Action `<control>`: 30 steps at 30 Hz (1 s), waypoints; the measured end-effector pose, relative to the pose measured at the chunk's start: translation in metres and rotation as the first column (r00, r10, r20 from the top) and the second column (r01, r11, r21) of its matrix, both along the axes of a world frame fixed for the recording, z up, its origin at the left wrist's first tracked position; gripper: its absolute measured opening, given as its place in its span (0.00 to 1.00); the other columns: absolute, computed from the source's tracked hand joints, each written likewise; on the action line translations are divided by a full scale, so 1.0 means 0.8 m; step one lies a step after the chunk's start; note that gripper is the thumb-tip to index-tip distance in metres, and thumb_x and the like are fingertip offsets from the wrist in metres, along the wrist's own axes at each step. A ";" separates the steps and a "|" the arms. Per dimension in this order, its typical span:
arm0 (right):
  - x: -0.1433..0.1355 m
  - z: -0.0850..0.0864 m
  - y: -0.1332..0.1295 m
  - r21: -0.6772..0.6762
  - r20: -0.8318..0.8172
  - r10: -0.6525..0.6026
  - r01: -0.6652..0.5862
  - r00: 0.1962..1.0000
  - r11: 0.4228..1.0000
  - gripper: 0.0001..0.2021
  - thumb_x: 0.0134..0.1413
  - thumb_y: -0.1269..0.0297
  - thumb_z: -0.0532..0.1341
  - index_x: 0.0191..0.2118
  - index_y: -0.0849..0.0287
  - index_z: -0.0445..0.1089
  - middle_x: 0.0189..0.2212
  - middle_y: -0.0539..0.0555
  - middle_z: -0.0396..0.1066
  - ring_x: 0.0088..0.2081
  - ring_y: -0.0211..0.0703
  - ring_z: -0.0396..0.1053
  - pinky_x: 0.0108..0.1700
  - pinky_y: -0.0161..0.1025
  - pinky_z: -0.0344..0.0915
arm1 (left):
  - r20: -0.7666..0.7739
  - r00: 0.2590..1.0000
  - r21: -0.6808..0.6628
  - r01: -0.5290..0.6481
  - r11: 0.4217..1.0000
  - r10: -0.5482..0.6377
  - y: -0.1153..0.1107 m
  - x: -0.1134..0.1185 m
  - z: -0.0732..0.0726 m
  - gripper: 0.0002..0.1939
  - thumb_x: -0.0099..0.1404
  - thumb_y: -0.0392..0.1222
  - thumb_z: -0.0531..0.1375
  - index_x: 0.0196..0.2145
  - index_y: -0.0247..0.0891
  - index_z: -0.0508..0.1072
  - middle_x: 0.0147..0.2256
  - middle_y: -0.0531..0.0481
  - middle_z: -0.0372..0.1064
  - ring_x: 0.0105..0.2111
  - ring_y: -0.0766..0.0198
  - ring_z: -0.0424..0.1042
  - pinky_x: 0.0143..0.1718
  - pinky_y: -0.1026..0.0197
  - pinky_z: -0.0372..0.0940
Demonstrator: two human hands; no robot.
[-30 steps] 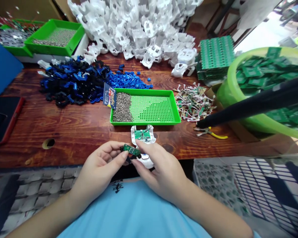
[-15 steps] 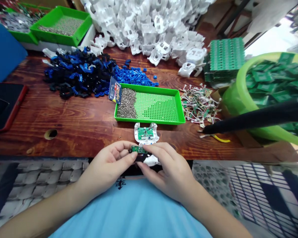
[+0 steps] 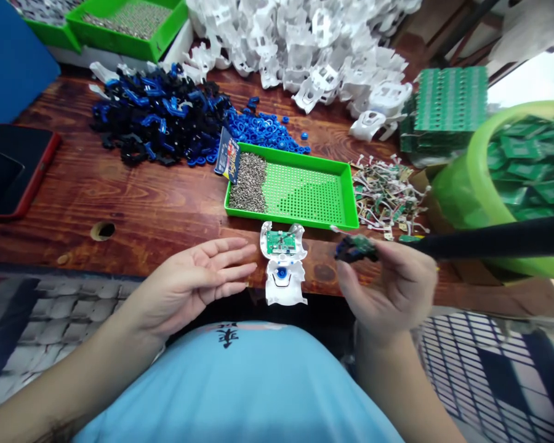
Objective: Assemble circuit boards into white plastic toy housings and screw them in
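My left hand (image 3: 207,271) is open, palm up, with its fingers apart beside the white plastic shells. One white shell (image 3: 303,251) at the table's front edge holds a green circuit board (image 3: 281,242). Below it, a second white shell (image 3: 286,294) carries a blue round button piece (image 3: 282,272) and juts over the edge. Off to the right, my right hand (image 3: 390,286) grips a black and blue plastic part (image 3: 354,248) with a bit of green board on it. The fingers hide some of that part.
A green tray (image 3: 305,218) of small screws lies behind the shells. Further back are black and blue parts (image 3: 157,117), blue rings (image 3: 263,130) and white shells (image 3: 300,55). Wired boards (image 3: 390,191) and a green tub (image 3: 461,178) stand right; a phone (image 3: 13,169) lies left.
My hands have moved apart. The right hand has carried the black and blue part away to the right, and the left hand has let go and opened. The lower white shell is now uncovered.
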State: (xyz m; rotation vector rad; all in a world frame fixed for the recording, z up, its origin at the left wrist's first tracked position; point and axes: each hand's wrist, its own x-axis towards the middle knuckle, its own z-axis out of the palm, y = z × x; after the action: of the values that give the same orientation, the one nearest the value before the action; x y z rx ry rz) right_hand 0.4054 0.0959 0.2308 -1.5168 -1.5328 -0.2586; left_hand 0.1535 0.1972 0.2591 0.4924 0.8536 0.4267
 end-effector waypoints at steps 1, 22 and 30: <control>-0.004 -0.001 0.006 0.018 0.061 0.027 -0.028 0.998 0.999 0.31 0.39 0.72 0.69 0.52 0.53 0.62 0.41 0.54 0.67 0.42 0.46 0.67 0.44 0.44 0.67 | 0.003 1.000 -0.029 -0.009 1.000 0.010 0.000 0.000 0.001 0.21 0.55 0.22 0.59 0.46 0.35 0.71 0.50 0.42 0.71 0.46 0.55 0.73 0.38 0.64 0.73; -0.029 -0.008 0.024 -0.314 0.008 0.250 -0.235 0.968 0.920 0.22 0.47 0.67 0.66 0.49 0.57 0.63 0.41 0.55 0.71 0.42 0.43 0.69 0.44 0.41 0.69 | -0.265 0.906 0.250 0.394 0.885 -0.329 -0.013 0.028 -0.014 0.27 0.61 0.40 0.59 0.57 0.36 0.60 0.48 0.45 0.70 0.49 0.60 0.68 0.49 0.61 0.61; -0.032 -0.015 0.002 -0.424 -0.231 0.252 -0.331 0.940 0.843 0.21 0.47 0.65 0.65 0.48 0.55 0.64 0.39 0.54 0.70 0.39 0.41 0.70 0.38 0.37 0.70 | -0.181 0.914 0.244 0.400 0.883 -0.364 -0.011 0.061 -0.019 0.19 0.55 0.35 0.60 0.47 0.34 0.68 0.40 0.47 0.73 0.36 0.61 0.72 0.41 0.59 0.64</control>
State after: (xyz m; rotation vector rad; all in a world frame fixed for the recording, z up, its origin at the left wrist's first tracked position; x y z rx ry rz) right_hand 0.3801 0.0975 0.2186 -1.5763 -1.7389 0.4323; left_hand 0.2022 0.1887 0.2439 0.9400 0.8000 0.1464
